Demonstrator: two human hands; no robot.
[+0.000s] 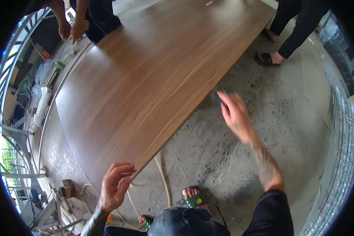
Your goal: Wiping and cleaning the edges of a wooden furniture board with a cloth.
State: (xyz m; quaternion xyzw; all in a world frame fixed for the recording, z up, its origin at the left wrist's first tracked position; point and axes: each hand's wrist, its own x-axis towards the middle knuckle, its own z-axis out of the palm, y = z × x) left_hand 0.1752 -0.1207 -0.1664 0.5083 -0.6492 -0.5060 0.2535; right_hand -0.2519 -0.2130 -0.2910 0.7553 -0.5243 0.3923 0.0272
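Note:
A large brown wood-grain board (pixel 153 78) lies slantwise in front of me, its long edge toward my right. My left hand (pixel 115 185) is at the board's near end, palm inward, with fingers bent and the thumb apart from them; it holds nothing. Off the long edge, about midway, my right hand (pixel 236 116) is over the floor. A small dark thing (pixel 215 97), blurred, shows at its fingertips, and its kind cannot be made out.
At upper left another person's hands (pixel 71 31) are together beside the board. Someone in dark trousers and black sandals (pixel 268 59) stands at upper right. A pale hose (pixel 162 177) runs across the concrete floor (pixel 271 114). Metal frames and plastic wrapping (pixel 43 104) line the left; silvery wrapped lengths (pixel 334 173), the right.

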